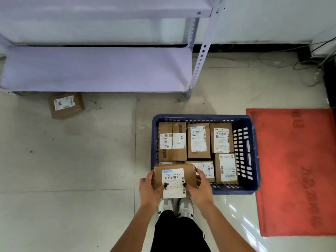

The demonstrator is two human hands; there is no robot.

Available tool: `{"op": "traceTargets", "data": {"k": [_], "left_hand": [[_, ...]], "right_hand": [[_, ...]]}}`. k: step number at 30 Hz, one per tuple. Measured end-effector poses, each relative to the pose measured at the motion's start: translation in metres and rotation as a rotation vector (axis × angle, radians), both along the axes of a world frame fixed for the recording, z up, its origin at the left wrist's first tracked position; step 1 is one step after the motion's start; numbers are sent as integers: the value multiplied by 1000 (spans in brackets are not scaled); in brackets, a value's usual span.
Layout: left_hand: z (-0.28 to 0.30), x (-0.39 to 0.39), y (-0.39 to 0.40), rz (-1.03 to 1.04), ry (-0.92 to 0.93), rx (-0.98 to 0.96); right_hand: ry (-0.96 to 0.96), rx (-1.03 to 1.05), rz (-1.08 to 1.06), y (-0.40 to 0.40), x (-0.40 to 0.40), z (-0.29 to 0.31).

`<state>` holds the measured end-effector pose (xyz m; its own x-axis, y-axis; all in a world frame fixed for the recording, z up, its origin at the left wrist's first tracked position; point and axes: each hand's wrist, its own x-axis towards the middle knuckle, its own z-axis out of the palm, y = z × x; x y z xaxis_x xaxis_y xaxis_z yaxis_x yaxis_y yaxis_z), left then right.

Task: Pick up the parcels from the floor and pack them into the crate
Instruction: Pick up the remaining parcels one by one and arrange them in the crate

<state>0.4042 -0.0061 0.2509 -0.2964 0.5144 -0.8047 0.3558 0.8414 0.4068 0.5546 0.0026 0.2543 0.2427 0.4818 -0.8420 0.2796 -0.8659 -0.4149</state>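
Held parcel (pixel 174 179) covers crate (pixel 252 153) near-left corner and most of a parcel beneath (pixel 170 162). Small label print unreadable on packed parcels. Floor parcel (pixel 66 105) top edge tucked under shelf (pixel 96 68). Both forearms cut by bottom edge. Red mat (pixel 294 170) runs off right edge, its printed characters blurred.

A white shipping label on the held parcel (pixel 174 177) is showing "530- D5 A68" in black print above a barcode (the small lines beneath are too fine to read). Inside the crate (pixel 252 151), the back-left parcel (pixel 172 141) is carrying a label with handwritten "134", lying sideways. Labels on the other crated parcels are blurring into illegible print. A parcel on the floor (pixel 66 105) is bearing handwritten marks that cannot be made out. The red mat (pixel 298 171) is showing faint, unreadable characters.
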Motion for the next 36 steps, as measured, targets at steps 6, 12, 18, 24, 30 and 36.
{"op": "traceTargets", "data": {"k": [6, 12, 18, 24, 30, 36], "left_hand": [[-64, 9, 5, -12, 81, -19], [-100, 11, 3, -103, 148, -26], [-120, 23, -9, -124, 161, -48], [-132, 34, -18, -61, 290, -14], [-121, 41, -18, -3, 320, -1], [-135, 43, -12, -112, 277, -47]], "right_hand": [[-4, -26, 50, 1, 4, -73], [16, -121, 87, -6, -4, -120], [14, -173, 136, -1, -2, -143], [-7, -117, 193, -1, -1, -152], [-2, -98, 189, -1, 0, -155], [24, -135, 176, 1, -1, -162]]}}
